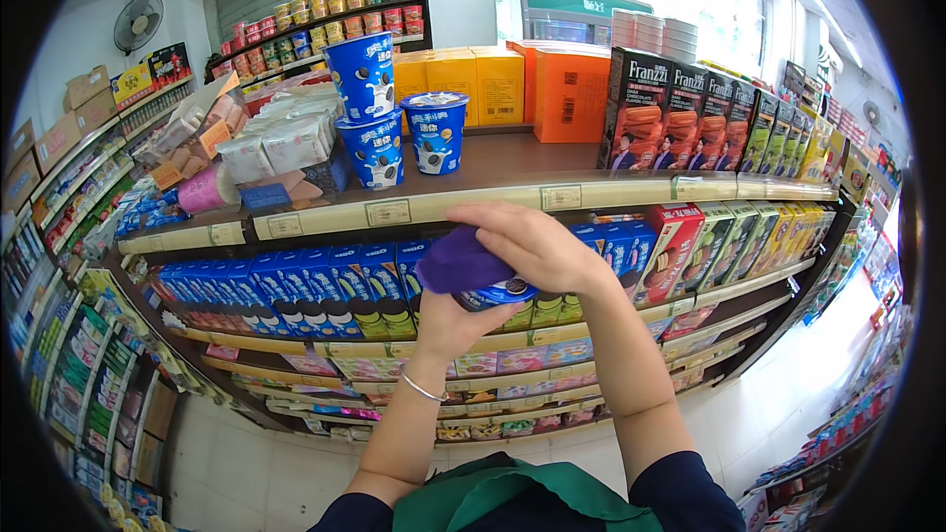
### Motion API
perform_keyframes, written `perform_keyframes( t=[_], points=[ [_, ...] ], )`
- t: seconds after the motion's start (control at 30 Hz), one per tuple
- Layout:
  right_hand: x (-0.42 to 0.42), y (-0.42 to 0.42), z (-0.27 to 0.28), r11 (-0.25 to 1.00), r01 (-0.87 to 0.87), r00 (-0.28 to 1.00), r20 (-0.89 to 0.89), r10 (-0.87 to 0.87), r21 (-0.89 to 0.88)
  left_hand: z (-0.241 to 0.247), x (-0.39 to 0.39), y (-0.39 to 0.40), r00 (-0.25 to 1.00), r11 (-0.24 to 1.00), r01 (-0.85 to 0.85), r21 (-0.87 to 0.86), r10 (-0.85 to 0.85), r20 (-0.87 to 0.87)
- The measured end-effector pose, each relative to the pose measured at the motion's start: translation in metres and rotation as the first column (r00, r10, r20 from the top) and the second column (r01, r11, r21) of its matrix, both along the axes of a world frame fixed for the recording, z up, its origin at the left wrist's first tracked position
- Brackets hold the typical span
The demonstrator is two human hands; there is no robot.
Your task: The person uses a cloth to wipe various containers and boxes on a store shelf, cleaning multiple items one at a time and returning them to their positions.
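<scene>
In front of the shelf edge, my left hand (460, 326) grips a blue cookie cup (484, 298) from below; most of the cup is hidden. A purple cloth (467, 262) lies over it, with my right hand (543, 251) pressing the cloth from above. Behind my hands, on the top shelf (502, 155), stand matching blue cups. One upright cup (362, 77) is stacked on another cup (371, 150), and a third cup (437, 133) stands to their right.
White-wrapped packs (299, 137) are heaped left of the cups. Orange boxes (569, 96) and black Franzzi cookie boxes (635, 114) stand to the right. Below, blue Oreo boxes (295, 288) fill a shelf behind the price rail (443, 207). Tiled floor (222, 458) shows lower left.
</scene>
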State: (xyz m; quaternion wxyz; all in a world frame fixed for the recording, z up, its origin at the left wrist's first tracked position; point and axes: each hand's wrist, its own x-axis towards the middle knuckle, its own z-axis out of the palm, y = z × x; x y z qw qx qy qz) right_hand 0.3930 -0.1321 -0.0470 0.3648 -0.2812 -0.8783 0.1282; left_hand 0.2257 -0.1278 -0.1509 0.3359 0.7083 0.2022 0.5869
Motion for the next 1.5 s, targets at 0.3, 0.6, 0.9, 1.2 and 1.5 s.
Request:
perform_keyframes(
  t=[0.3,0.6,0.9,1.2,1.5],
  points=[
    [-0.013,0.019,-0.046,0.836,-0.527,0.513,-0.842,0.168,-0.154,-0.001,-0.004,-0.006,0.771,0.801,0.491,-0.343,-0.216,0.599],
    [-0.040,-0.009,-0.087,0.931,0.187,0.852,-0.524,0.005,0.314,-0.008,0.004,0.010,0.704,0.817,0.452,-0.359,-0.079,0.706],
    [-0.042,-0.031,-0.085,0.907,0.209,0.913,-0.405,-0.047,0.365,-0.026,0.005,0.015,0.434,0.627,0.751,-0.205,-0.236,0.869],
    [-0.034,-0.010,-0.104,0.993,0.054,0.697,-0.708,-0.112,-0.104,-0.021,0.008,0.006,0.716,0.836,0.442,-0.325,-0.111,0.689],
    [-0.033,-0.016,-0.117,0.912,-0.365,0.442,-0.897,-0.009,-0.189,-0.020,0.008,0.005,0.794,0.947,0.181,-0.264,0.018,0.608]
  ],
)
